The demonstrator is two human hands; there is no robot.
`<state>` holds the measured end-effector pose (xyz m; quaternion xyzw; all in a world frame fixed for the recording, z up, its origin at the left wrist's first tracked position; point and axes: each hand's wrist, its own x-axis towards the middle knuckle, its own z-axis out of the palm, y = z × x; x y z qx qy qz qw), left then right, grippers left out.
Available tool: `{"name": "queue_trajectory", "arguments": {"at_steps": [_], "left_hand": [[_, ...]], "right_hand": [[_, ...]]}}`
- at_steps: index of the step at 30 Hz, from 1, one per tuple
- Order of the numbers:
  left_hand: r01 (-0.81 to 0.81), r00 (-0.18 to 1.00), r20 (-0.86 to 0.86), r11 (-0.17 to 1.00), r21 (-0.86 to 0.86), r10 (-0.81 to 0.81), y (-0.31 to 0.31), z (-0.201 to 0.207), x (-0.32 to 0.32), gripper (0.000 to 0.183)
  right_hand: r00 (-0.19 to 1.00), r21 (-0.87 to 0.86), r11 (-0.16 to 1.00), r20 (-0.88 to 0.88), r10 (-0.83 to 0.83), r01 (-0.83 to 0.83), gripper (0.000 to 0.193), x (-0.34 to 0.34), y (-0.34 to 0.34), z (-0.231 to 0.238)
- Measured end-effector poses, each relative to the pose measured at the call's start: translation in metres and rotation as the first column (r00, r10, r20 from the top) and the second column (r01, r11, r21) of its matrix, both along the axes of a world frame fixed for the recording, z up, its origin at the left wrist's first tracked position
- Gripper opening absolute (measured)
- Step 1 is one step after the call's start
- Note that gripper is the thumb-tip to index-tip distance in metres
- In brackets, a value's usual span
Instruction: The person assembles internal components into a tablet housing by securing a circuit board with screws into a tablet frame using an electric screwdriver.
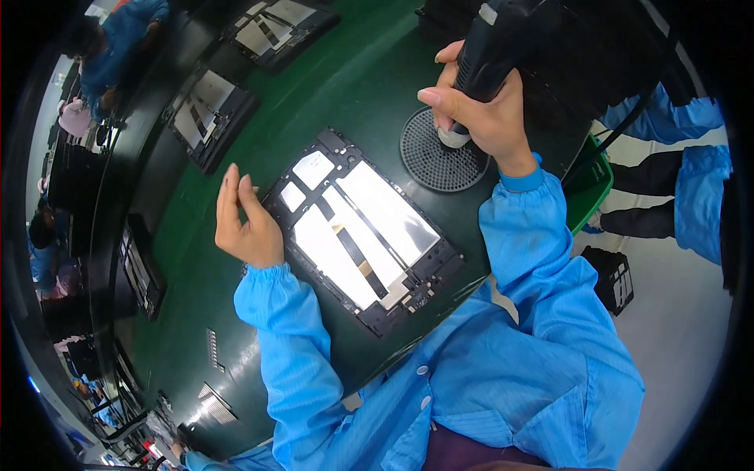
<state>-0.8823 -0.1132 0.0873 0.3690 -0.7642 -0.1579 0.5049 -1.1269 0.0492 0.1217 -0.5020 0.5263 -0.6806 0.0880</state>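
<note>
An opened tablet (375,228) lies on the green table in front of me, its silvery inner plates, dark ribbon cables and black frame facing up. Just left of its upper edge is my left hand (250,224), raised with the fingers stretched and holding nothing. My right hand (491,118) grips a black electric screwdriver (481,69) at the upper right. The screwdriver's pale nose (453,137) points down over a round dark dish (444,169) with a grid of small holes. Its tip is too hidden to tell whether it touches the dish.
More opened tablets (206,118) stand along the table's far left side. A small strip of parts (214,351) and a ribbed piece (216,403) lie at the lower left. A green bin (591,184) is at the right, by a dark cable. Other people in blue sleeves are nearby.
</note>
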Motion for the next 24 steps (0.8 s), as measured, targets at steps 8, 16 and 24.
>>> {"name": "queue_trajectory", "arguments": {"at_steps": [8, 16, 24], "left_hand": [[0.29, 0.957, -0.01, 0.955, 0.053, -0.29, 0.063, 0.014, 0.011, 0.019], [0.238, 0.969, 0.026, 0.954, 0.18, -0.246, 0.069, 0.018, 0.05, 0.015], [0.158, 0.983, -0.174, 0.743, 0.65, -0.057, 0.064, 0.004, 0.089, 0.016]], "right_hand": [[1.0, 0.008, 1.0, 0.005, -0.003, 0.003, 0.033, -0.007, -0.001, -0.01], [0.997, -0.01, 0.999, 0.065, 0.041, -0.04, 0.031, -0.002, -0.005, -0.01], [0.983, 0.071, 0.996, 0.174, -0.062, 0.05, 0.034, 0.01, -0.01, -0.015]]}}
